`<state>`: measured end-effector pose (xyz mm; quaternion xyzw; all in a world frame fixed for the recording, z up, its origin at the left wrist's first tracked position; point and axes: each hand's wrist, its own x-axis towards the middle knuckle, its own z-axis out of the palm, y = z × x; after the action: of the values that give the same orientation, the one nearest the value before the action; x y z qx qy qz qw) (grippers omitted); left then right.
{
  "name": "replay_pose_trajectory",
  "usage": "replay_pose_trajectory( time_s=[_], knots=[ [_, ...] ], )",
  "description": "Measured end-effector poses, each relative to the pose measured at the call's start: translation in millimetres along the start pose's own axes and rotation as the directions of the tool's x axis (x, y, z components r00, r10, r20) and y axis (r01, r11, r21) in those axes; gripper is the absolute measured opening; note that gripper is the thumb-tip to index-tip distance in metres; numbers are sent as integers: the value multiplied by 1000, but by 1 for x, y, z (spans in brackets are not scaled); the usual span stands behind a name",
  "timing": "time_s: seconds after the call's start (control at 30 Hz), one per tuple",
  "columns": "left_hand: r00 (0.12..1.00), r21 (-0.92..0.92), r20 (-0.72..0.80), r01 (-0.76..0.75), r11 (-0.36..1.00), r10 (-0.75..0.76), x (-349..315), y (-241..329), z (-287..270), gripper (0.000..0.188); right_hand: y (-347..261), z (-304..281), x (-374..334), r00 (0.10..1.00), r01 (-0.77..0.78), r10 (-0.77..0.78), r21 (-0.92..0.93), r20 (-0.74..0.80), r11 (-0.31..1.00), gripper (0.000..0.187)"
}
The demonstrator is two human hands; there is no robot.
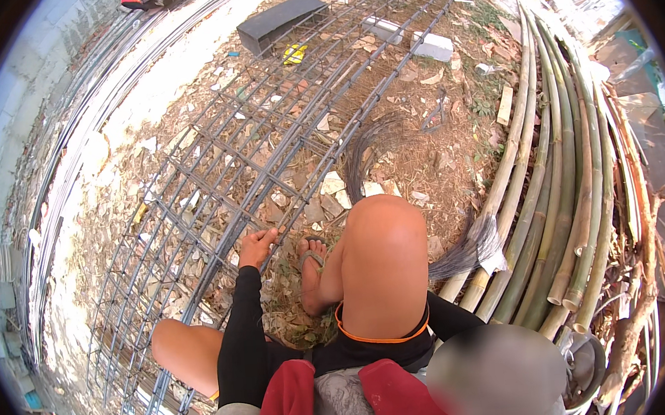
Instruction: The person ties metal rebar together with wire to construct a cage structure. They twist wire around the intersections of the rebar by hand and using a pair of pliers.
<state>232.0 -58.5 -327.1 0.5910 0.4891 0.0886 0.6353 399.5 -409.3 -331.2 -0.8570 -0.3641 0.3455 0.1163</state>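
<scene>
A long steel rebar cage (pixel 251 147) of dark bars and cross ties lies slantwise over the ground in front of me. My left hand (pixel 257 247), in a black sleeve, is at the cage's near side with its fingers pinched together beside a long bar. What they hold, if anything, is too small to make out. Of my right arm only a piece of black sleeve (pixel 454 316) shows beside my raised knee; the hand is hidden. A bundle of thin dark tie wire (pixel 470 250) with a pale wrapping lies to the right of that knee.
Several bamboo poles (pixel 549 161) lie along the right. More loose wire (pixel 363 155) rests beside the cage. Beyond are a dark grey box-like piece (pixel 282 22), a pale block (pixel 433 47) and a yellow wrapper (pixel 295 53). Long bars (pixel 73 141) run along the left wall.
</scene>
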Motion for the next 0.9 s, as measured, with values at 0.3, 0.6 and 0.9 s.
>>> replay_pose_trajectory(
  time_s=[0.3, 0.6, 0.9],
  knots=[
    [999, -24, 0, 39, 999, -39, -2, -2, -5, 43, 17, 1, 9, 999, -41, 41, 45, 8, 998, 40],
    [997, 13, 28, 66, 998, -66, 1, -1, -8, 40, 24, -146, 42, 897, 209, 33, 488, -442, 848, 45],
    [999, 9, 45, 10, 1000, -10, -4, 3, 6, 44, -77, -290, -11, 931, 295, -1, 753, -364, 588, 50]
  ],
)
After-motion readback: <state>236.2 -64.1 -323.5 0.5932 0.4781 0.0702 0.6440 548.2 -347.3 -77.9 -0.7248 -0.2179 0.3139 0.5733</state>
